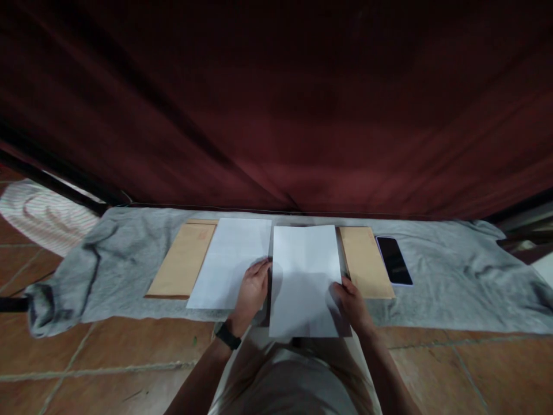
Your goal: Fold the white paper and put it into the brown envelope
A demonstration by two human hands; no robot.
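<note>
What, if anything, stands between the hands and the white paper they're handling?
Nothing visible: the right hand holds the white paper by its right edge, and the left hand is at its left edge. The phone lies farther right.

Left hand (254, 285) and right hand (351, 300) stand apart, fingers (260, 266) curled, forearms (207, 370) angled inward.

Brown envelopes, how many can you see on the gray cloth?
At least 2: the left envelope beside flat white paper, the right envelope between the held sheet and the phone. More may hide underneath.
</note>
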